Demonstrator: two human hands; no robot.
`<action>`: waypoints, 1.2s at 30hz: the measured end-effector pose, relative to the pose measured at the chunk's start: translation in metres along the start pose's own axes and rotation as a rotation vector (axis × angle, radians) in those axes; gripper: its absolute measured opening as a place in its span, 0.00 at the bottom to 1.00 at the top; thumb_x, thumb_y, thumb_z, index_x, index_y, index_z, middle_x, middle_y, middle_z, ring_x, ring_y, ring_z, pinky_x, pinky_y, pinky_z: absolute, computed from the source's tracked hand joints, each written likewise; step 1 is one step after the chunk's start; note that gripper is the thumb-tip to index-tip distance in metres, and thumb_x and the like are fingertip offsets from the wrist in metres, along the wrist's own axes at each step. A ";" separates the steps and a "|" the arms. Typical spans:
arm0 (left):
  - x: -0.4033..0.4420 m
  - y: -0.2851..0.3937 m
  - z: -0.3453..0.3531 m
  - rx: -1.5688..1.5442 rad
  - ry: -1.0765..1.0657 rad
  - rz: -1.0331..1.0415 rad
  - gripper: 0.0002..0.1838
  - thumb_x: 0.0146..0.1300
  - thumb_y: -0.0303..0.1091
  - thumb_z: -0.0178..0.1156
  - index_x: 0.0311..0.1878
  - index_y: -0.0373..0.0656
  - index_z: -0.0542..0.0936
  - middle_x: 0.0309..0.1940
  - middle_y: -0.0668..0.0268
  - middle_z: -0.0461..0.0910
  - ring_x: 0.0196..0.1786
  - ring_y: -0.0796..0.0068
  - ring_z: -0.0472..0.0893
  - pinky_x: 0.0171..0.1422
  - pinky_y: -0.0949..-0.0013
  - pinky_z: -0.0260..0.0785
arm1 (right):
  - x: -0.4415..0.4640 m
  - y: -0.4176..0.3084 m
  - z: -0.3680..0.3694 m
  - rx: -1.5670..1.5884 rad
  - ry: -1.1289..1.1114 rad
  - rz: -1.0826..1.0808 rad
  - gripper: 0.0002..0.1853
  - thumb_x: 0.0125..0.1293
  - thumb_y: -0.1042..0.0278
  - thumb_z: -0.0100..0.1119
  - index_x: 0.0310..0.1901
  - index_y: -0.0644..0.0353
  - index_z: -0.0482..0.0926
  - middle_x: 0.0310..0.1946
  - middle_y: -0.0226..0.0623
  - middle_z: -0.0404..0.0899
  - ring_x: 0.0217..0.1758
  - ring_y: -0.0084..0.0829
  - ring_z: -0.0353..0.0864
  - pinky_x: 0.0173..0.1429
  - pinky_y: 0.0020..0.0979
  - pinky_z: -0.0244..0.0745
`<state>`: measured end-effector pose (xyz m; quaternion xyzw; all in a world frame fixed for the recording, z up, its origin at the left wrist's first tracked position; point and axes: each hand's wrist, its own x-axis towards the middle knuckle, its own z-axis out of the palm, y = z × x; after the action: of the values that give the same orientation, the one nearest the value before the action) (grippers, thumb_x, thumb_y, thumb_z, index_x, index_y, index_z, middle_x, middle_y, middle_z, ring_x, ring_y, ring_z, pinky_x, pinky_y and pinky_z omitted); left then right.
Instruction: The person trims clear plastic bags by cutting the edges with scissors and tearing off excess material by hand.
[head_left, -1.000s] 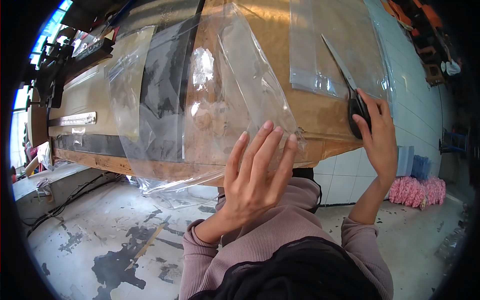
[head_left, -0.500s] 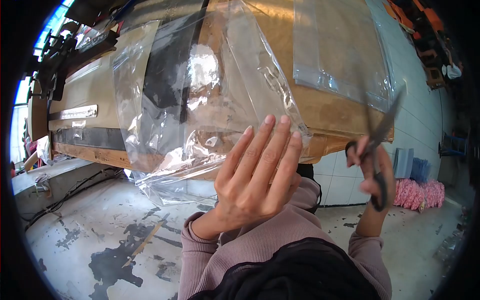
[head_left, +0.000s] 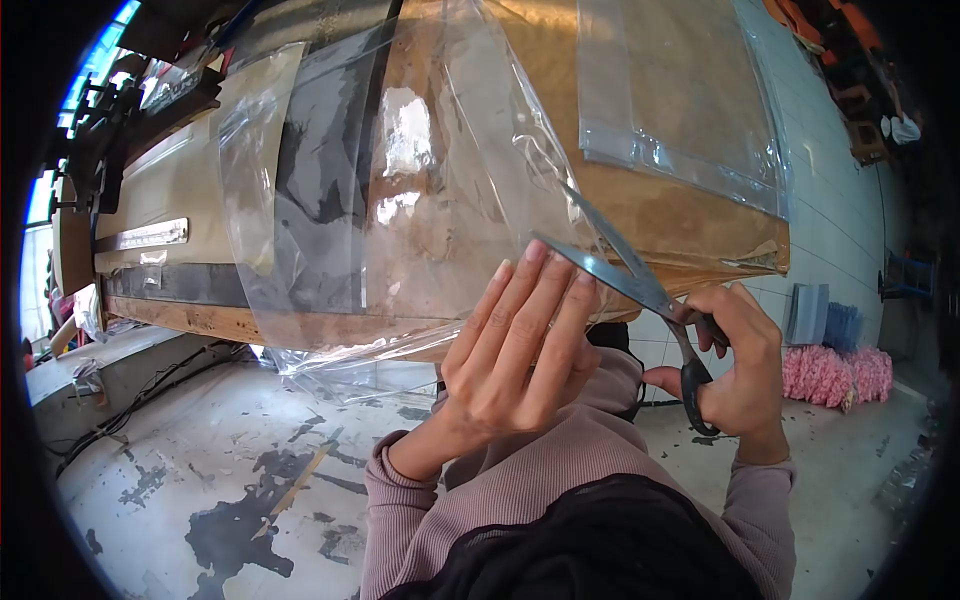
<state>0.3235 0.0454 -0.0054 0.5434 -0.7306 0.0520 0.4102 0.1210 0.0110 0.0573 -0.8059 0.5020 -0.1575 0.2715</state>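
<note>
A large clear plastic sheet (head_left: pixel 430 200) lies over the front of the wooden table (head_left: pixel 650 200), its lower edge hanging past the table's edge. My left hand (head_left: pixel 520 350) rests near the sheet's lower right corner, palm down, fingers stretched out and slightly apart. In my right hand (head_left: pixel 735 360) are black-handled scissors (head_left: pixel 640 285), thumb and fingers in the handles. Their blades stand apart and point to the upper left, one just above my left fingertips, the other over the sheet's right edge.
More clear plastic sheets (head_left: pixel 680 110) lie at the table's back right. A metal ruler (head_left: pixel 150 235) is at the left, near a dark metal device (head_left: pixel 110 140). Pink bundles (head_left: pixel 835 378) and bluish plastic stacks (head_left: pixel 822 318) sit on the floor at the right.
My right hand has picked the scissors up from the table and brought them left to the sheet's corner, blades now open. My left hand has stayed near the same corner.
</note>
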 end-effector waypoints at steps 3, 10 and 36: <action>0.003 -0.001 0.000 -0.002 -0.006 -0.008 0.18 0.54 0.27 0.50 0.48 0.36 0.80 0.45 0.54 0.82 0.51 0.59 0.81 0.58 0.60 0.72 | -0.007 0.002 -0.002 0.135 -0.047 0.158 0.29 0.33 0.56 0.81 0.36 0.61 0.76 0.22 0.29 0.72 0.22 0.22 0.65 0.25 0.26 0.59; 0.007 -0.001 -0.001 0.029 -0.060 0.013 0.20 0.50 0.30 0.54 0.48 0.40 0.81 0.48 0.60 0.80 0.51 0.66 0.81 0.52 0.67 0.71 | -0.049 0.040 0.000 0.443 -0.152 0.396 0.31 0.33 0.56 0.83 0.36 0.62 0.76 0.18 0.24 0.67 0.20 0.13 0.61 0.24 0.19 0.55; 0.021 0.004 -0.008 -0.093 -0.205 -0.099 0.33 0.28 0.23 0.54 0.48 0.40 0.82 0.46 0.64 0.81 0.43 0.66 0.78 0.45 0.68 0.69 | -0.050 0.064 0.005 0.593 -0.296 0.415 0.29 0.32 0.66 0.82 0.38 0.62 0.78 0.25 0.26 0.75 0.23 0.13 0.65 0.27 0.19 0.60</action>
<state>0.3229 0.0357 0.0150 0.5616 -0.7426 -0.0582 0.3604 0.0552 0.0350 0.0158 -0.5879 0.5424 -0.1195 0.5881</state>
